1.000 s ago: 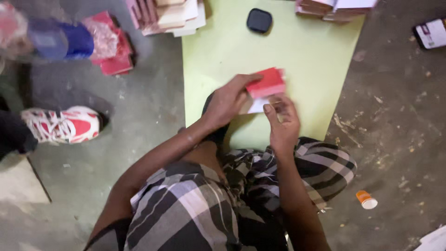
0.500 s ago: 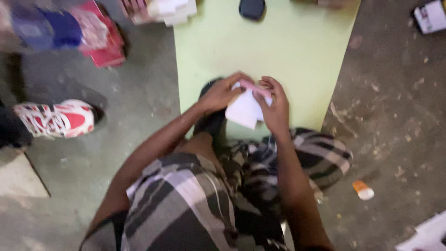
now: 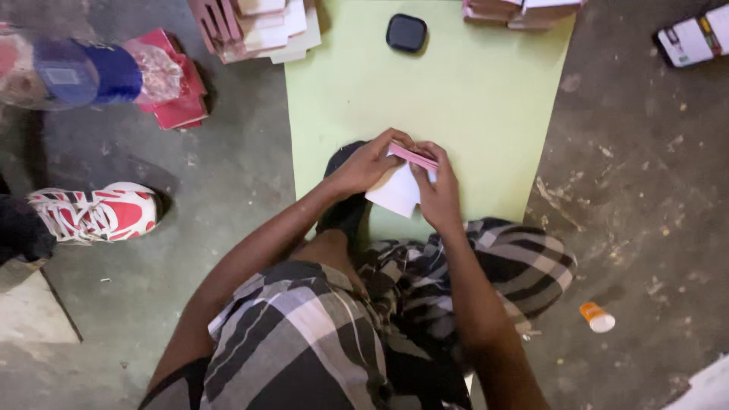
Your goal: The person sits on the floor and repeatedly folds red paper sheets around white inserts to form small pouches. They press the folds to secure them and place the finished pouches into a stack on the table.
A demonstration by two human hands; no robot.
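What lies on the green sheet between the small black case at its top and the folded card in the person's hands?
Nothing: in the head view the green sheet is bare between the black case and the pink-and-white card held by the left hand and right hand.

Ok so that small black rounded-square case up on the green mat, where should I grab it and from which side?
Grip the small black rounded-square case across its two opposite side edges, coming straight down from above. It lies flat on the light green mat with bare mat on every side, so fingers can likely reach both edges. Its low profile leaves little to pinch, so a firm edge grip probably works best.
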